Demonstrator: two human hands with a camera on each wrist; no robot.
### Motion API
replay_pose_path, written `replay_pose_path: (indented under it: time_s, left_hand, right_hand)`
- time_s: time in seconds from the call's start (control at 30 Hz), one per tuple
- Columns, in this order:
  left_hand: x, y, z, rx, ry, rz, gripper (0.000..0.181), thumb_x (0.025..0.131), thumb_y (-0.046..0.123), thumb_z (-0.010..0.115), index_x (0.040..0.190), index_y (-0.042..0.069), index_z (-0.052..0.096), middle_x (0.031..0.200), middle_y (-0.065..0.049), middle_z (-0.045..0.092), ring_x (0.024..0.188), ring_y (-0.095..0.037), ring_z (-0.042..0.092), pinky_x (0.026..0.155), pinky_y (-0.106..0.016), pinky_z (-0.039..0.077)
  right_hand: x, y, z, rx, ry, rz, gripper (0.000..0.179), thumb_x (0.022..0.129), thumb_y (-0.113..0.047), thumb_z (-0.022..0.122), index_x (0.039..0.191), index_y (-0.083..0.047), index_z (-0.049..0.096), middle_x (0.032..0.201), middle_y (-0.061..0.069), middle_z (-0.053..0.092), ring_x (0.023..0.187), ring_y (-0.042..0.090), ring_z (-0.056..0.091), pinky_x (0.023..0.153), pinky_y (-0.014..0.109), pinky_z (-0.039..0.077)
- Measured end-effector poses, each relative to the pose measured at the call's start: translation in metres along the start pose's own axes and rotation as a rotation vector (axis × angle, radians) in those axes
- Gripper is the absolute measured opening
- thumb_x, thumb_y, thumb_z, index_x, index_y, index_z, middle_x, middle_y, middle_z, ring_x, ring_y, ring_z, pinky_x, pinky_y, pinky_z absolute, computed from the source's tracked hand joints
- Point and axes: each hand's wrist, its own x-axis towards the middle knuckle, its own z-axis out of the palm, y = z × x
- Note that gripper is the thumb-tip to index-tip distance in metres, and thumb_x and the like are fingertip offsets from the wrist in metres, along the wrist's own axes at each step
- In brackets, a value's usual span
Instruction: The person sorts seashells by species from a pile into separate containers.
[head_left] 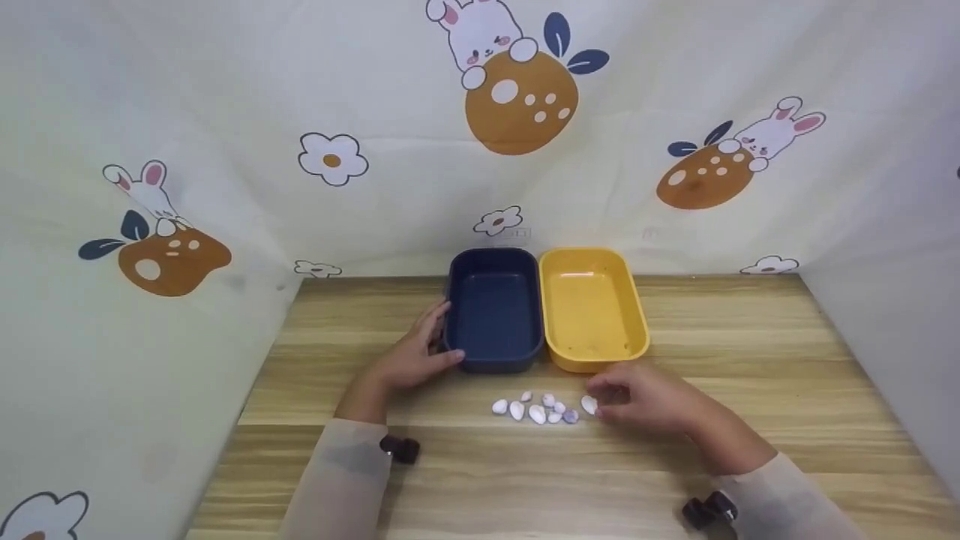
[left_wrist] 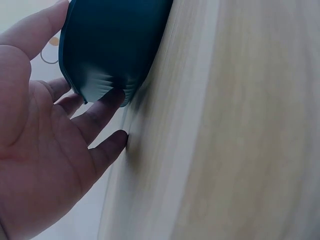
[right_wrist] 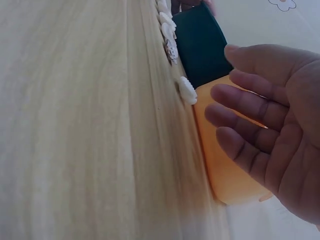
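Across the foreground extends a brown wood-grain tabletop (head_left: 525,491). On its far half stand a dark blue, rounded-rectangular plastic tub (head_left: 495,319), left, and a matching yellow plastic tub (head_left: 589,307), right. The left hand (head_left: 411,361), fingers spread, touches the blue tub's left side. The right hand (head_left: 651,399), thumb and loosely bent fingers parted, is near the yellow tub's near end. Between the hands lie small whitish shells (head_left: 537,414); one oval white shell (head_left: 589,405), rightmost, is just beside the right hand.

Shells (head_left: 537,414) are mostly white — trays (head_left: 495,319) navy and yellow.
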Motion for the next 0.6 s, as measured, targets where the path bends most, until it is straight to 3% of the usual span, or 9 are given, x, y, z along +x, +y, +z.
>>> replay_pose_path:
  time_s: [0.13,0.6]
  left_hand:
    - [0.000,0.001,0.000,-0.012,-0.002,-0.017,0.103,0.097,0.046,0.079,0.173,0.022,0.014,0.182,-0.009,0.006,0.165,-0.036,0.026,0.132,-0.050,0.032]
    - [-0.001,0.001,-0.001,0.011,0.000,-0.018,0.102,0.097,0.049,0.078,0.173,0.024,0.015,0.182,-0.011,0.006,0.165,-0.038,0.025,0.132,-0.051,0.032]
  right_hand:
    - [0.003,0.006,0.006,-0.029,0.004,-0.061,0.032,0.093,-0.021,0.084,0.124,-0.016,0.079,0.115,-0.004,0.079,0.103,0.016,0.071,0.094,0.036,0.060]
    - [0.008,0.013,0.015,-0.010,-0.018,-0.088,0.029,0.089,-0.007,0.083,0.117,-0.013,0.080,0.103,-0.001,0.075,0.092,0.014,0.067,0.081,0.029,0.059]
